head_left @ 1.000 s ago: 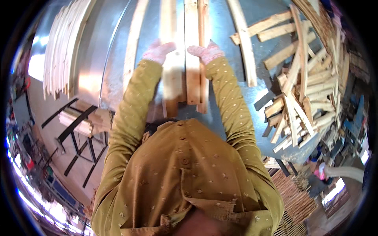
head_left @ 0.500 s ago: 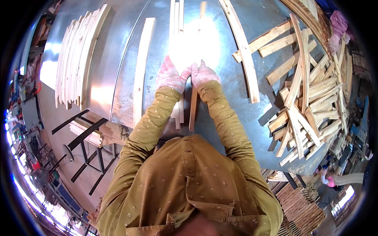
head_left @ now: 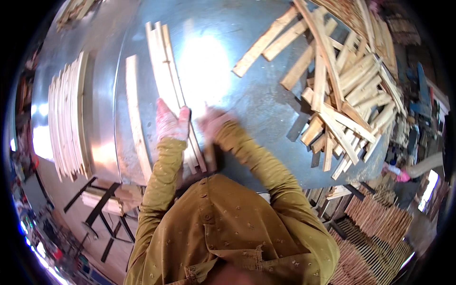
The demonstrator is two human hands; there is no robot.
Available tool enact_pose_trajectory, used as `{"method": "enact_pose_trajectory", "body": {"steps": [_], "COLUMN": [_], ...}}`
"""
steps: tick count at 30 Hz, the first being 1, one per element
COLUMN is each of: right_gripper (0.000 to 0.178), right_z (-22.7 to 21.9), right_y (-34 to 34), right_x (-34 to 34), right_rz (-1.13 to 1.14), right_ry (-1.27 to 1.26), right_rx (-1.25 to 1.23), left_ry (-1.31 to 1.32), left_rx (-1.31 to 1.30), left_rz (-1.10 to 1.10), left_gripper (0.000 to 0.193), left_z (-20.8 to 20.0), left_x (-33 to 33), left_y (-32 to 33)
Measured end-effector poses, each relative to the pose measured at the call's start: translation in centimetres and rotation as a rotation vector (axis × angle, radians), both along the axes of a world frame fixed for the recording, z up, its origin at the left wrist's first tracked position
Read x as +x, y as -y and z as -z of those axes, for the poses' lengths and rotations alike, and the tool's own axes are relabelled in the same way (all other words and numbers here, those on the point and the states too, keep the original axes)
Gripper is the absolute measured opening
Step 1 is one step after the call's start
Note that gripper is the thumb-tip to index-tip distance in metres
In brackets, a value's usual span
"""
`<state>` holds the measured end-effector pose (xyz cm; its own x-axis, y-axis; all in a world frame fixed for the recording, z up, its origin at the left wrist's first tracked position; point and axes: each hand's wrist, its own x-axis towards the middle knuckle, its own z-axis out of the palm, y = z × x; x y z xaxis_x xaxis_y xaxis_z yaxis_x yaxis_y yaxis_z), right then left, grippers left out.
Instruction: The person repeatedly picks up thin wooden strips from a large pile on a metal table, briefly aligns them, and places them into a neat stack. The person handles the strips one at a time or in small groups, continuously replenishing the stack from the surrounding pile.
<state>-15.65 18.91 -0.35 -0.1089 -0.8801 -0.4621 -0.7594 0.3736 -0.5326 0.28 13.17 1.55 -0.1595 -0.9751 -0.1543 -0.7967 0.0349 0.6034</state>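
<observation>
Her left hand lay spread flat on the pale wooden slats at frame centre, the blurred right hand's grip unreadable, scrap pile unsorted.

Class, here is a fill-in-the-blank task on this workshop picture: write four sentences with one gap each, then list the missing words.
1. The left hand rests on a bundle of long wooden ____.
2. The table top is made of shiny ____.
3. The loose heap of offcuts lies to the person's ____.
4. The right hand is ____ by motion.

Missing words: strips; metal; right; blurred
</observation>
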Motion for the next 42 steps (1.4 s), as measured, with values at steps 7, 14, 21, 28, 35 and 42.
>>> {"method": "enact_pose_trajectory", "body": {"steps": [7, 14, 21, 28, 35, 42], "right_gripper": [0.026, 0.073, 0.055, 0.061, 0.063, 0.056], "right_z": [-7.9, -9.7, -11.7, -1.3, -0.4, -3.1], "right_y": [3.4, 2.4, 2.6, 0.3, 2.8, 4.5], "right_x": [-15.2, -35.3, -32.7, -21.7, -9.4, 1.7], "right_rz": [0.084, 0.621, 0.705, 0.751, 0.586, 0.411], "right_ry": [-0.598, -0.758, -0.195, 1.001, 0.95, 0.384], "right_rx": [-0.382, 0.254, 0.062, -0.342, -0.293, -0.141], "left_ry": [0.423, 0.414, 0.392, 0.441, 0.417, 0.284], "left_rx": [0.26, 0.216, 0.209, 0.293, 0.261, 0.155], "left_rz": [-0.031, -0.031, -0.028, -0.03, -0.018, 0.018], "left_gripper": [0.115, 0.113, 0.111, 0.107, 0.108, 0.105], "left_z": [-4.2, -3.6, -3.4, -6.3, -4.3, -3.1], "left_x": [-2.6, -2.9, -2.3, -3.4, -1.6, 0.8], "left_y": [-0.2, -0.3, -0.7, 0.0, 0.4, 1.8]}}
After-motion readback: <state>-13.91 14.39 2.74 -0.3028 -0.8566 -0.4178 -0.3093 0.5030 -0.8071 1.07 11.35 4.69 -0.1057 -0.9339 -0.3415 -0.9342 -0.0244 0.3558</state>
